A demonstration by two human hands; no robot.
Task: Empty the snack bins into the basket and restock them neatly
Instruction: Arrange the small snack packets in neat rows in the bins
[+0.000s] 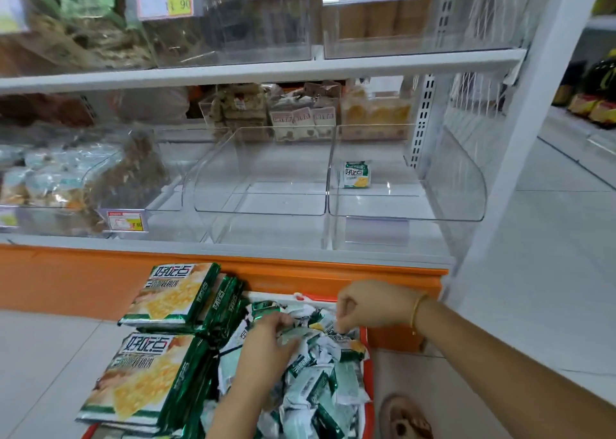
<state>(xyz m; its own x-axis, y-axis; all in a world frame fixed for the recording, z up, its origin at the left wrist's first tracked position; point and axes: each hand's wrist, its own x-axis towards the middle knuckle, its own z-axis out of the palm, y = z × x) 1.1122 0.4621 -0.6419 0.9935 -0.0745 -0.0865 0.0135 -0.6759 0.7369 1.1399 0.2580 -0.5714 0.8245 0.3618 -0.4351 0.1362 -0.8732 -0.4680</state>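
A red basket (pixel 368 405) on the floor is heaped with small green-and-white snack packets (pixel 320 382). My left hand (pixel 266 342) reaches into the heap, fingers curled round a few packets. My right hand (pixel 366 305) hovers over the basket's far end, fingers curled down and pinching a packet's edge. Large green biscuit packs (pixel 166 293) lie stacked on the basket's left side. Two clear bins stand on the lower shelf. The middle bin (pixel 260 205) holds nothing. The right bin (pixel 460 185) holds one small packet (pixel 357 174), standing upright.
The shelf's orange base (pixel 66 282) runs just behind the basket. Bins with other snacks (pixel 60 178) fill the left and the upper shelf. A white upright (pixel 520 172) ends the shelf on the right. A slippered foot (pixel 405 420) stands by the basket.
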